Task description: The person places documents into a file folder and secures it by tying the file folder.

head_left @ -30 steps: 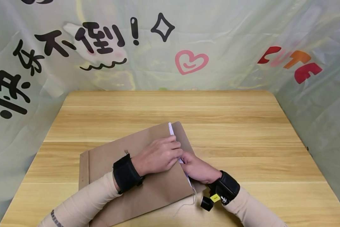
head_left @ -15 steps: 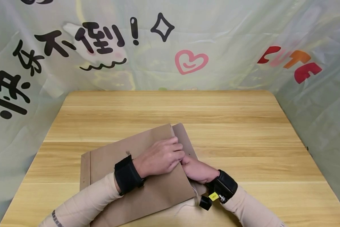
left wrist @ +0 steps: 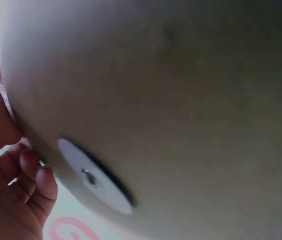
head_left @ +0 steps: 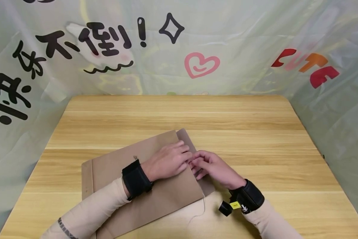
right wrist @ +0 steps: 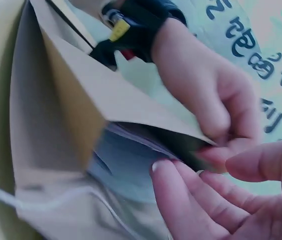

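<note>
A brown kraft paper document envelope (head_left: 164,205) lies slanted at the front left of the table, its mouth facing right with the flap stretched out beneath. My left hand (head_left: 168,161) lies over it and pinches the upper edge of the mouth between thumb and fingers. At that mouth is my right hand (head_left: 216,167), fingers loosely extended and fingertips right at the opening. The right wrist view shows white sheets of paper (right wrist: 143,143) inside the envelope, close by those fingertips. In the left wrist view, a round white disc (left wrist: 95,176) stands on the envelope's brown face.
A thin white string (head_left: 204,205) trails from the envelope's near right corner onto the wooden table (head_left: 271,139). Printed cloth (head_left: 241,39) hangs behind the table and along both sides. A small black camera (head_left: 225,208) juts from the right wristband.
The white paper edge that showed at the mouth a second ago has gone from the head view. My right hand has drawn slightly back and loosened its fingers. The envelope shifted a little left.
</note>
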`<act>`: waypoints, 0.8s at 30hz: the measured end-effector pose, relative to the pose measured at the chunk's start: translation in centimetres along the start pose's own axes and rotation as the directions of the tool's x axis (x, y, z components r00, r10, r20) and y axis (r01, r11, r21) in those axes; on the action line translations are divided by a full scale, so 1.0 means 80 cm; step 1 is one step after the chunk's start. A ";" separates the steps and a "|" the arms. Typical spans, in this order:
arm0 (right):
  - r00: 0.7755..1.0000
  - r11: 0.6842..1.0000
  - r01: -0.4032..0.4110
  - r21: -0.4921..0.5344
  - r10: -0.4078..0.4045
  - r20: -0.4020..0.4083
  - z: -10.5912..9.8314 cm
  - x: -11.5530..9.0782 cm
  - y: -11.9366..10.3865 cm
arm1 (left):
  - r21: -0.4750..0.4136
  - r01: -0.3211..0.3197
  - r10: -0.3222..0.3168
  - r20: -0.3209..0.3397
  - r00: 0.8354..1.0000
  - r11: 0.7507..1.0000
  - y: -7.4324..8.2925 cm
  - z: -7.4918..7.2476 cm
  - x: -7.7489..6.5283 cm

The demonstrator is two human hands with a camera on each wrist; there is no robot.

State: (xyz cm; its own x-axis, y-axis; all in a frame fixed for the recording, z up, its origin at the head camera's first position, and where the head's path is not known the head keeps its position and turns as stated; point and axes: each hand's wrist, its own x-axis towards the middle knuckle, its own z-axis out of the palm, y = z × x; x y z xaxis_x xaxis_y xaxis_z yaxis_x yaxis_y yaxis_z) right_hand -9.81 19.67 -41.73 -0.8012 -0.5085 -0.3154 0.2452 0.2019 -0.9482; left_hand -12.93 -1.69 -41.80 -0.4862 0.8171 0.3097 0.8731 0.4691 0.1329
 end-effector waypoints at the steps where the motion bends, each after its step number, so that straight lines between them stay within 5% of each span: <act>1: 1.000 1.000 0.002 -0.002 -0.002 -0.018 -0.004 -0.002 -0.001 | 0.002 0.012 -0.012 0.018 1.000 1.000 -0.001 0.001 0.001; 12: 0.988 0.999 -0.017 -0.039 0.011 -0.157 -0.022 -0.022 0.009 | -0.052 0.125 -0.118 0.120 0.986 0.991 -0.013 0.008 -0.004; 16: 0.984 0.994 -0.054 -0.098 0.036 -0.177 -0.024 -0.028 0.016 | -0.064 0.224 -0.215 0.119 0.969 0.973 -0.028 0.003 -0.008; 19: 0.986 0.986 -0.077 -0.151 0.052 -0.160 -0.023 -0.031 0.022 | -0.080 0.349 -0.338 0.128 0.933 0.934 -0.042 -0.001 -0.009; 24: 0.993 0.969 -0.101 -0.225 0.084 -0.083 -0.017 -0.034 0.030 | -0.100 0.535 -0.516 0.166 0.840 0.839 -0.065 -0.006 -0.009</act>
State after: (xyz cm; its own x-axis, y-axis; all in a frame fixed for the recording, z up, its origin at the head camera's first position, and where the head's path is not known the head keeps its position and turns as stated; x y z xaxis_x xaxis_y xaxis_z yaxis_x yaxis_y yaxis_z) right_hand -7.78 22.63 -43.12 -0.8205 -0.4183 -0.3896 0.1952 0.4355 -0.8788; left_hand -17.11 -4.92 -42.30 -0.8654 0.4997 0.0357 0.4757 0.7973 0.3714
